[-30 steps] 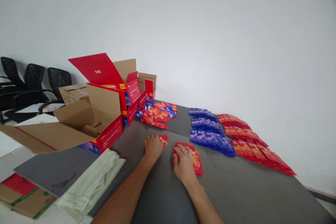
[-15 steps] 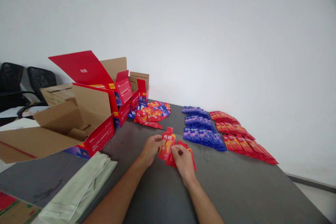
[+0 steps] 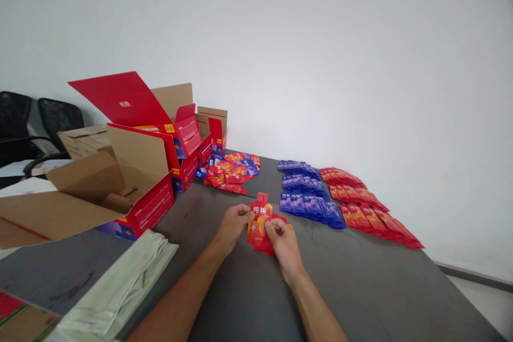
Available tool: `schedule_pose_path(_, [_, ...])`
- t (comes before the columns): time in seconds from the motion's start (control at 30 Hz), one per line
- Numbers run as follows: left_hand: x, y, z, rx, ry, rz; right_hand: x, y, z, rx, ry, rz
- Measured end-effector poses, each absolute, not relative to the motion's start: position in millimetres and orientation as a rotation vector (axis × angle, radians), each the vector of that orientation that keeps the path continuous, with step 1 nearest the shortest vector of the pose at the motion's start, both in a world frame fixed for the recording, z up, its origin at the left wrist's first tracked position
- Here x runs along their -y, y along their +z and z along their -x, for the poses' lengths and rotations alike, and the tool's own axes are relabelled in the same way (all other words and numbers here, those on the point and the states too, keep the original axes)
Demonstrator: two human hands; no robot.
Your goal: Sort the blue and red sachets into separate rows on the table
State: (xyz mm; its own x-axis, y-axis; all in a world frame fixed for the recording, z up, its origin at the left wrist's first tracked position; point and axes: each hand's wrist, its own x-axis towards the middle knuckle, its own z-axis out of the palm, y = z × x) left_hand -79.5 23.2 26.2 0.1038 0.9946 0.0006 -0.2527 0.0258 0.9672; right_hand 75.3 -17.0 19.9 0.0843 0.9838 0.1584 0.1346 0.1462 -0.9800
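Both my hands hold a small bunch of red packets (image 3: 259,222) upright just above the dark grey table (image 3: 360,288). My left hand (image 3: 231,226) pinches the bunch's left edge and my right hand (image 3: 284,242) grips its lower right side. The front packet shows white characters and an orange patch. Further back lies a loose heap of red and blue packets (image 3: 231,169). To the right, blue packets (image 3: 308,195) and red packets (image 3: 366,204) lie in neat overlapping rows.
Open red-and-brown cardboard boxes (image 3: 132,171) stand at the left of the table. A folded pale green cloth (image 3: 120,286) lies at the near left. Black chairs (image 3: 36,123) stand by the white wall at far left.
My hands went from lying flat on packets on the table to lifting them; the packets are now gathered into one upright bunch between both hands.
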Motion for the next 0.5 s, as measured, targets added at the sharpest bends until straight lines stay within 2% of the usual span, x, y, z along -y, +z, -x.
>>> schedule_pose_path(0.13, [-20,31,79,-0.902,1.264,-1.096,17,18,-74,1.355,0.989,1.232])
schedule_pose_path(0.5, [-28,22,83,-1.159,1.460,-1.094,27,29,-71,1.616,1.162,1.245])
